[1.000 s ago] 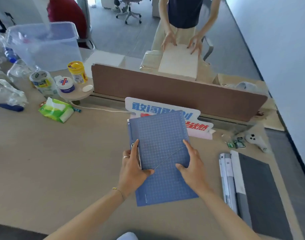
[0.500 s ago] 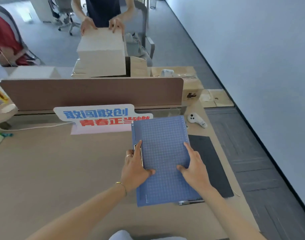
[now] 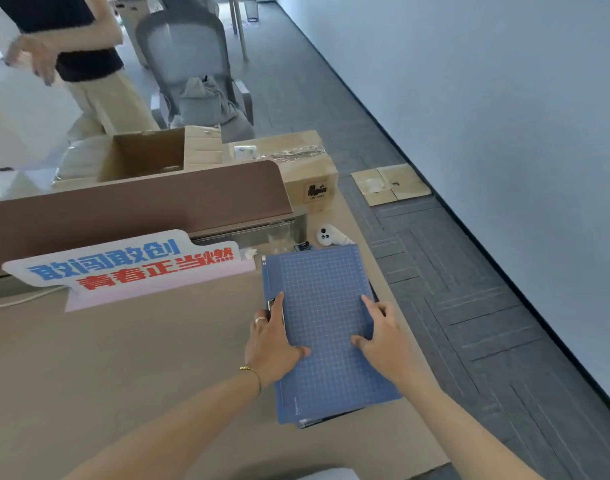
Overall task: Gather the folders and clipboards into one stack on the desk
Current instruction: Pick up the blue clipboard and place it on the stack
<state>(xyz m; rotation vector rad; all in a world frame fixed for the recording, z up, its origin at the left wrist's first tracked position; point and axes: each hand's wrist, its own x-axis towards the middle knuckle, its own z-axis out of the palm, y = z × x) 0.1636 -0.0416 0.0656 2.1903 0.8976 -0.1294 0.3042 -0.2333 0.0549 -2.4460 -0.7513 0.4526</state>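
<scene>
A blue clipboard (image 3: 326, 327) with a white grid lies on top of dark folders (image 3: 331, 421) near the desk's right edge; only thin dark edges of the folders show at its right and bottom. My left hand (image 3: 274, 344) grips the clipboard's left edge by the metal clip, thumb on top. My right hand (image 3: 383, 336) holds its right side, fingers spread on the surface.
A white sign with blue and red characters (image 3: 130, 265) leans against the brown divider (image 3: 133, 202). A white controller (image 3: 331, 235) lies behind the clipboard. Cardboard boxes (image 3: 296, 161) stand past the divider. A person (image 3: 74, 46) stands at the far left. The desk edge (image 3: 417, 344) is just right.
Both hands have carried the blue clipboard rightward across the desk and it now lies squarely over the dark folders, hiding them almost fully. The far person let go of the white box.
</scene>
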